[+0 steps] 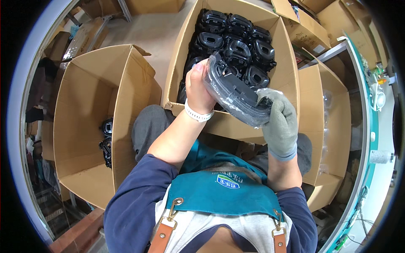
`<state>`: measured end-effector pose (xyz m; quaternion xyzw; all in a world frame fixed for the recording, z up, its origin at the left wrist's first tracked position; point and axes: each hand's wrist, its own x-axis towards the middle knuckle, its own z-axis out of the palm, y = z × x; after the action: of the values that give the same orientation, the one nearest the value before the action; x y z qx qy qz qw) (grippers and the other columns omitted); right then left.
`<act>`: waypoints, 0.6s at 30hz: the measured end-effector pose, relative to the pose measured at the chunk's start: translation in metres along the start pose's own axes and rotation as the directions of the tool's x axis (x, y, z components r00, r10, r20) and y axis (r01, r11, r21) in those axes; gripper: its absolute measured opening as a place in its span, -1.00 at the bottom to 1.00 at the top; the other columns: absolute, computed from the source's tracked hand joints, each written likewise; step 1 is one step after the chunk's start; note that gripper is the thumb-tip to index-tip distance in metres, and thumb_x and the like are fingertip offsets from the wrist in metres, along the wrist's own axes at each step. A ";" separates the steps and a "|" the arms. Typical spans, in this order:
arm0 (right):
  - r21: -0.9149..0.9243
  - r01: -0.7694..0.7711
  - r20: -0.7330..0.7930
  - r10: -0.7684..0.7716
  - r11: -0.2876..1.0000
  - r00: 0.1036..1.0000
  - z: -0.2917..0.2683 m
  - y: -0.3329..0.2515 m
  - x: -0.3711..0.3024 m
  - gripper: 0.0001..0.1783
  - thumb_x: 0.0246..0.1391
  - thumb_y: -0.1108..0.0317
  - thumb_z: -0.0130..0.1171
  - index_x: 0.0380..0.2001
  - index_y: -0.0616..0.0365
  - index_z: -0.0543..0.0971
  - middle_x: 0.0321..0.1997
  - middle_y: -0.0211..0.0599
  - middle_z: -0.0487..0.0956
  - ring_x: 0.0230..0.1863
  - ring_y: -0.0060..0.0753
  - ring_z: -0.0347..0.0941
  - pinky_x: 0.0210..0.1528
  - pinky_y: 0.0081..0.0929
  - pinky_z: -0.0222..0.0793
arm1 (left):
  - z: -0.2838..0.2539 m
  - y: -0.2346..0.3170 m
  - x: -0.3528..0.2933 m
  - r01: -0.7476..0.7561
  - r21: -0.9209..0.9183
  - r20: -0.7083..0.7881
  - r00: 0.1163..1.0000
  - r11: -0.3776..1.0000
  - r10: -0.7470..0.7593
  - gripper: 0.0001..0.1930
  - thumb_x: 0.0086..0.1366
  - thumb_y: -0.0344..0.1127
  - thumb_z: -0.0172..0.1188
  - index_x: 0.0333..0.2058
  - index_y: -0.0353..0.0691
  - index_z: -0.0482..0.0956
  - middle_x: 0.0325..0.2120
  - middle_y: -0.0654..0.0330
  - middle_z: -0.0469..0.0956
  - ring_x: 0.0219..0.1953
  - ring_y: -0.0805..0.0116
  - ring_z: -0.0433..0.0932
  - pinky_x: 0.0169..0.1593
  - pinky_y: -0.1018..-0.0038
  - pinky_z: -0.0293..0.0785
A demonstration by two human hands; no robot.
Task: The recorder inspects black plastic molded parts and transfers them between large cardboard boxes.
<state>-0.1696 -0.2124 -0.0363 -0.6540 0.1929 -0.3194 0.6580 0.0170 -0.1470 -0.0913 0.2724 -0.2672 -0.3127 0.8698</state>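
Between both hands I hold a curved black plastic part [236, 92] with a clear, ribbed, shiny outer side, tilted above the front of a large box. My bare left hand [199, 86], a white band at its wrist, grips the part's upper left end. A grey-green work glove covers my right hand [280, 120], whose fingers close on the lower right end. Crinkled clear film seems to show near the glove. Behind the part, several black moulded housings [238, 51] sit in rows inside the large cardboard box [179, 55].
Left of my knee stands an open cardboard box [86, 101] with a few black parts [107, 143] low inside. At right, another open box [310, 126] holds clear rounded pieces [325, 135]. Beyond it runs a white bench with a teal edge [373, 109]. More cartons [303, 31] stand at back right.
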 end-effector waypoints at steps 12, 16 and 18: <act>-0.470 0.281 -0.061 -0.348 0.837 0.935 0.021 0.015 -0.007 -0.68 0.19 0.27 0.03 -0.11 0.30 0.41 -0.10 -0.18 0.48 -0.04 -0.39 0.42 0.08 -0.41 0.33 | 0.015 0.006 -0.007 0.012 0.120 -0.183 0.983 0.993 0.010 -0.51 0.31 0.07 -0.27 -0.48 -0.28 0.38 -0.51 0.14 0.42 -0.45 0.36 0.37 -0.32 0.45 0.31; -0.592 0.573 0.265 -0.535 0.566 0.802 0.044 -0.002 -0.002 -0.10 -0.26 0.40 0.51 0.09 0.24 0.14 -0.04 -0.14 0.38 -0.10 -0.37 0.41 -0.06 -0.51 0.38 | 0.013 -0.003 -0.012 -0.004 0.115 -0.218 0.975 0.993 0.029 -0.50 0.29 0.09 -0.30 -0.49 -0.26 0.34 -0.53 0.12 0.40 -0.45 0.35 0.37 -0.34 0.46 0.31; -0.472 0.431 -0.020 -0.498 0.769 0.867 0.042 0.016 -0.004 -0.15 -0.33 0.41 0.55 0.00 0.22 0.21 -0.02 -0.17 0.33 -0.11 -0.38 0.42 -0.08 -0.52 0.40 | 0.014 -0.009 -0.017 -0.058 0.108 -0.193 0.978 0.993 0.078 -0.50 0.29 0.10 -0.30 -0.48 -0.26 0.35 -0.53 0.12 0.40 -0.45 0.35 0.37 -0.35 0.47 0.31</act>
<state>-0.1416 -0.1794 -0.0500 -0.7911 0.1408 -0.4649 0.3719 -0.0070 -0.1458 -0.0921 0.3364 -0.2047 -0.2404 0.8872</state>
